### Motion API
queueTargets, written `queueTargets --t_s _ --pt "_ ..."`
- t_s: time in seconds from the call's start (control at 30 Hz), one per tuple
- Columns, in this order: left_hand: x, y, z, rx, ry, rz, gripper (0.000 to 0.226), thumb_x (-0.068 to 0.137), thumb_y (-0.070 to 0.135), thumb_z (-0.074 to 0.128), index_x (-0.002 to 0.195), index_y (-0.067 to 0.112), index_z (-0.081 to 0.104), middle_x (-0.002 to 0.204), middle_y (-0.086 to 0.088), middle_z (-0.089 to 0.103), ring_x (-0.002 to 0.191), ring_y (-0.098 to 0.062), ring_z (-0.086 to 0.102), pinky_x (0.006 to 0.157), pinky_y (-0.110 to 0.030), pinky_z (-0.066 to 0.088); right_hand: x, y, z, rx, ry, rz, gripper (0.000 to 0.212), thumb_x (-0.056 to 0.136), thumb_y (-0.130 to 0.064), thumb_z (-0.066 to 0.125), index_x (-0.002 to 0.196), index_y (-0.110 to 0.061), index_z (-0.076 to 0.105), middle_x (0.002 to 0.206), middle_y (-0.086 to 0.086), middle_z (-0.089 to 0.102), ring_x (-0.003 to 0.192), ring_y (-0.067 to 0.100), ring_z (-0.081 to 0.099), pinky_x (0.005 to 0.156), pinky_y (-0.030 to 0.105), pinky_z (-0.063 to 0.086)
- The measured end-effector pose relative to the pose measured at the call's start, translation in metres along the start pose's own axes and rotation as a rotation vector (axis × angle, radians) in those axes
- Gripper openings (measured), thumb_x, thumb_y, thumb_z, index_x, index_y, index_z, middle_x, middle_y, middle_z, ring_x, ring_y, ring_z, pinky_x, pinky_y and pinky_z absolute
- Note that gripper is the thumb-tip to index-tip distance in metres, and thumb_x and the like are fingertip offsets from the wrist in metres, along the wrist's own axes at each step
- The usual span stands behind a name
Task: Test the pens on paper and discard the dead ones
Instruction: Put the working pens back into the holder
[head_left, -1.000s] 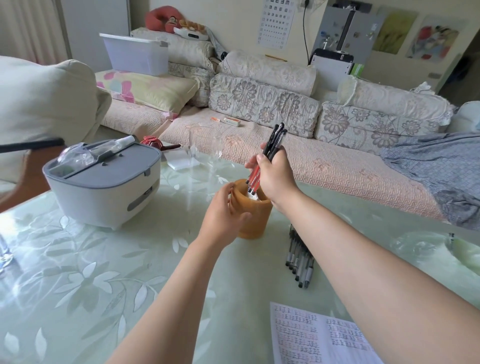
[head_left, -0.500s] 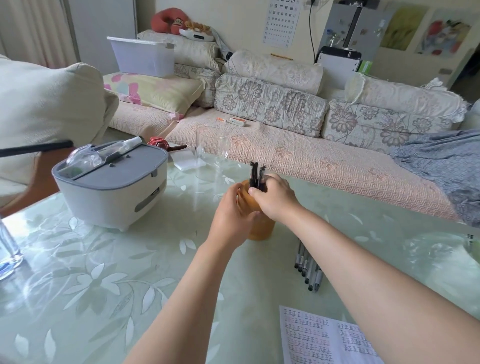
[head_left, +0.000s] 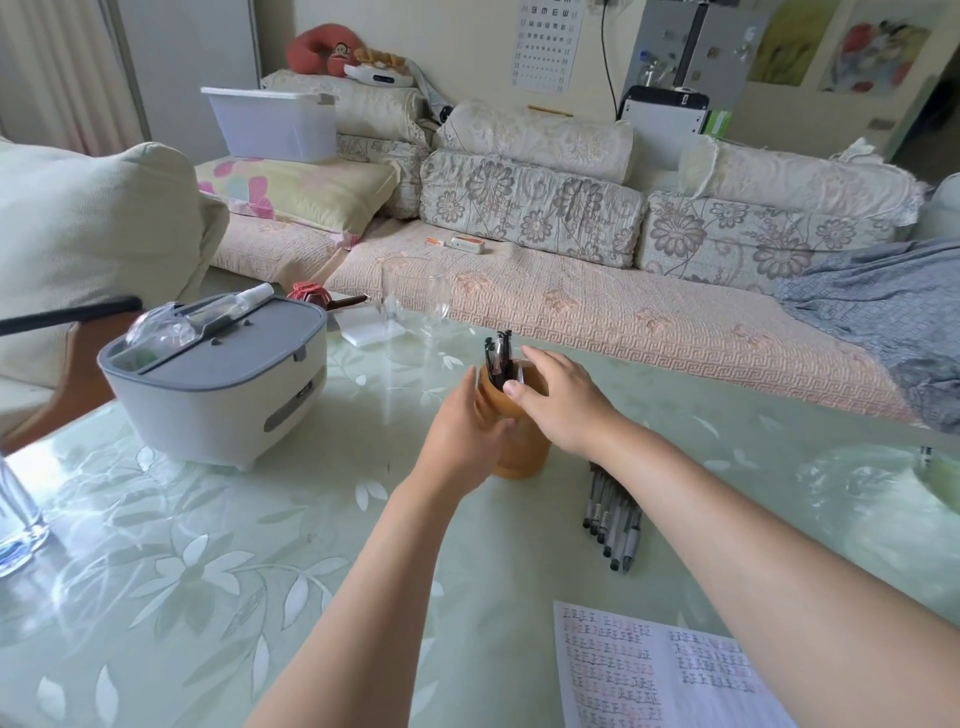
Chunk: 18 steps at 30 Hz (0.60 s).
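A tan pen cup (head_left: 525, 453) stands on the glass table, with several dark pens (head_left: 498, 352) upright in it. My left hand (head_left: 465, 434) grips the cup's left side. My right hand (head_left: 563, 402) hovers over the cup's right rim with relaxed fingers and holds nothing; its thumb is close to the pens. A bunch of grey pens (head_left: 614, 514) lies flat on the table just right of the cup, partly under my right forearm. A sheet of paper (head_left: 657, 675) covered in written marks lies at the near right edge.
A white bin with a grey lid (head_left: 213, 387) stands left of the cup, with a spray bottle on top. An empty glass (head_left: 415, 306) is behind the cup, a glass bottle (head_left: 15, 512) at far left, and clear plastic (head_left: 857, 480) at right. A sofa runs beyond the table.
My right hand lowered the handful of dark pens into the cup and let go of them. My left hand has stayed on the cup.
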<state>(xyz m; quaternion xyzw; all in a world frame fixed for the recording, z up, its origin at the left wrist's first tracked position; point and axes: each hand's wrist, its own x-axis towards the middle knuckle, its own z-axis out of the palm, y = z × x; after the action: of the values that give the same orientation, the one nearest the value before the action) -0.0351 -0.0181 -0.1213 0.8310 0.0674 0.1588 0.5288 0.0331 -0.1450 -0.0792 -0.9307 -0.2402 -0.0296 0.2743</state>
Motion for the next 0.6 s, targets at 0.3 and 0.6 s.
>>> queueTargets --t_s 0.3,0.6 --pt "-0.029 0.027 0.026 0.097 0.228 0.04 0.02 0.088 0.02 0.057 0.107 0.014 0.052 0.099 -0.001 0.057 0.093 -0.023 0.056 0.075 -0.035 0.045 -0.067 0.042 -0.045 -0.007 0.049 0.089 0.039 0.096 -0.029 0.054 0.135 -0.027 0.051 0.138 -0.003 0.048 0.12 0.012 0.049 0.103 0.025 0.034" --pt "-0.057 0.034 0.091 0.525 -0.273 0.328 0.026 0.091 0.026 0.056 0.115 0.026 0.066 0.113 0.0 0.056 0.109 -0.02 0.049 0.092 -0.031 0.046 -0.142 0.117 -0.06 -0.361 -0.102 0.494 0.033 0.09 -0.026 0.052 0.122 -0.024 0.056 0.131 0.005 0.043 0.111 0.027 0.055 0.089 0.033 0.047"
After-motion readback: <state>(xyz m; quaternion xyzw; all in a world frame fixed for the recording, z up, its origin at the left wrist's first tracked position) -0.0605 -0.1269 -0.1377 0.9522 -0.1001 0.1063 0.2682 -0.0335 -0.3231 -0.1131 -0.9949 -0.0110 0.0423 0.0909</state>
